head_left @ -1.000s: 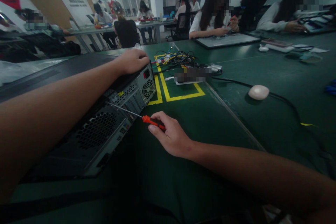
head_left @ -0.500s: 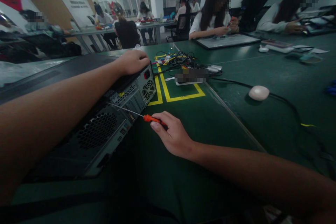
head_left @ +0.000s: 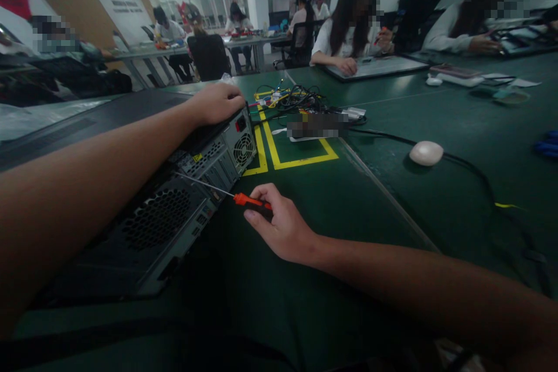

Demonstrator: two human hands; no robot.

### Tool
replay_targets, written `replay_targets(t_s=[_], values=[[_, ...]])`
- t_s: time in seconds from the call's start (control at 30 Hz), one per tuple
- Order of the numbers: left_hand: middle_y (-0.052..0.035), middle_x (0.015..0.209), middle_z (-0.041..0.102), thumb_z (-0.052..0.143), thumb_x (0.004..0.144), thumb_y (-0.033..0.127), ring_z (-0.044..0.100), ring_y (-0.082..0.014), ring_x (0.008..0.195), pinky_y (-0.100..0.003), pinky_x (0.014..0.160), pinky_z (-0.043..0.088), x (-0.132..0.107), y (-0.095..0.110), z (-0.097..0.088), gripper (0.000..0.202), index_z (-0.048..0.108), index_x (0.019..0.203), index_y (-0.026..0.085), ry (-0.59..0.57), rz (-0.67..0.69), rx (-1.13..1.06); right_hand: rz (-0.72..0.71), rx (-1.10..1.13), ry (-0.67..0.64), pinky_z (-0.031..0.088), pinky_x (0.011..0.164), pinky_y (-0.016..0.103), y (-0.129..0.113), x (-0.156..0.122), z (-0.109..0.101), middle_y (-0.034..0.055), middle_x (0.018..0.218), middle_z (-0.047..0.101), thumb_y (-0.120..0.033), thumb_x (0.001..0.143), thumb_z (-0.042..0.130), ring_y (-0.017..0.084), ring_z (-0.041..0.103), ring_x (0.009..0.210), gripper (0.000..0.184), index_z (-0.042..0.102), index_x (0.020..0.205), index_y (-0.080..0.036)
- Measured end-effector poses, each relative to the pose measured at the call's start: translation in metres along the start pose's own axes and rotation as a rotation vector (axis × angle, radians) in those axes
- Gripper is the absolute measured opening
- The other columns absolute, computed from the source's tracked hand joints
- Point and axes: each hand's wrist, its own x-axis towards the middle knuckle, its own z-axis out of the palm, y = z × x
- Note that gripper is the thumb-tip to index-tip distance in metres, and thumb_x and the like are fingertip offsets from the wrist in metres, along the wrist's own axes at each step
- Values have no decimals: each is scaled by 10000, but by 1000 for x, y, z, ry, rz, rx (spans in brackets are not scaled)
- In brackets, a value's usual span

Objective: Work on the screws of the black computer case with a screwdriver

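Note:
A black computer case point(head_left: 148, 256) lies on the left of the table, its grey back panel with vents and ports turned towards me. Across its top reaches my left arm, and my left hand point(head_left: 218, 103) rests on the far corner, fingers curled at the edge. In my right hand point(head_left: 285, 226) is a screwdriver point(head_left: 244, 200) with an orange and black handle, the fingers closed round it. Its long thin shaft points left to the upper edge of the back panel. The tip meets the case near my left forearm, too small to make out clearly.
Beyond the case lies a tangle of cables point(head_left: 305, 97) by yellow tape point(head_left: 305, 161) on the green table point(head_left: 370, 215). A pale mouse-like object point(head_left: 426, 153) sits right on a black cable. Across the table a person works over a flat panel point(head_left: 383, 68).
The screwdriver handle has turned a little in my right hand, with more black showing. My left hand stays on the case. Opposite, a person has lowered one hand onto the flat panel.

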Motion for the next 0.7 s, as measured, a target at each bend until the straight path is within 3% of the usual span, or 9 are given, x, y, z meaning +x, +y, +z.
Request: replay_targets(t_s=[0.1, 0.5, 0.7], values=[[-127, 1329, 732, 367, 1017, 404, 629, -246, 1131, -356, 1027, 455, 1, -1, 1, 510, 736, 1251, 140, 6, -2, -5, 2, 4, -1, 443, 711, 313, 0, 1, -1, -11, 873, 601, -295, 1004, 606, 173, 581, 780, 136, 531, 1099, -233], [-203, 1326, 715, 334, 1008, 383, 634, -286, 1139, -390, 1012, 462, -3, 7, -5, 578, 719, 1283, 50, -20, -7, 17, -21, 23, 41, 438, 711, 305, 3, 0, 2, 1, 889, 608, -326, 1003, 627, 175, 584, 803, 148, 578, 1093, -221], [-137, 1321, 731, 355, 1013, 395, 632, -264, 1149, -372, 1017, 460, -2, 5, -4, 524, 731, 1262, 130, -21, -21, 12, -30, -19, 63, 456, 746, 312, 1, 0, 1, 15, 933, 643, -332, 1007, 626, 173, 596, 812, 155, 606, 1103, -211]])
